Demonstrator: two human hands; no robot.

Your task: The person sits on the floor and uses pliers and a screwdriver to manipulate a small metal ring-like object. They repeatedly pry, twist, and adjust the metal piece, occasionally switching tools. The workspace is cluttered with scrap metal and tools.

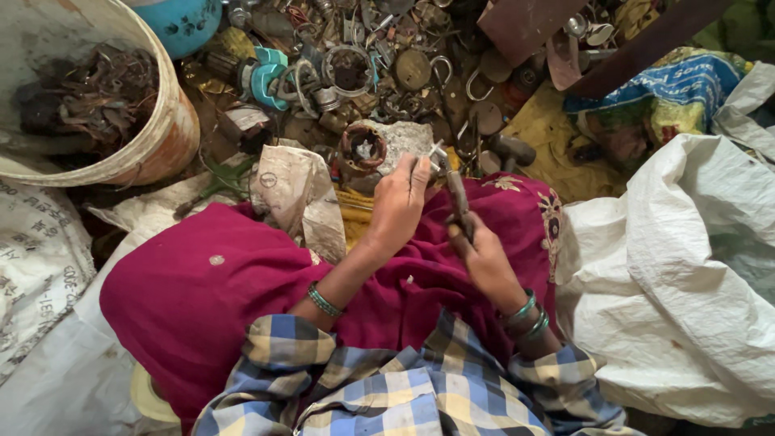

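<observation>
The head camera looks down at a floor covered with a big pile of metal scrap [387,73]: rings, hooks, round lids and rusty bits all mixed up. A dirty white bucket [161,141] sits at the top left with dark tangled scrap inside. A blue tub [182,23] is just behind it. White woven sacks [686,266] lie on the right, and another sack [36,258] lies on the left.

The person sits with a dark pink cloth [202,291] over the lap and wears a blue and yellow checked shirt [387,387]. Green bangles are on both wrists.

The left hand [397,206] is curled, and its fingertips pinch a small shiny metal piece [436,153]. The right hand [484,258] is closed around the handle of a rusty tool [458,202]. The tool points up toward the small piece, and its tip meets it above the lap, near the edge of the scrap pile. I cannot tell just what kind of tool it is.
</observation>
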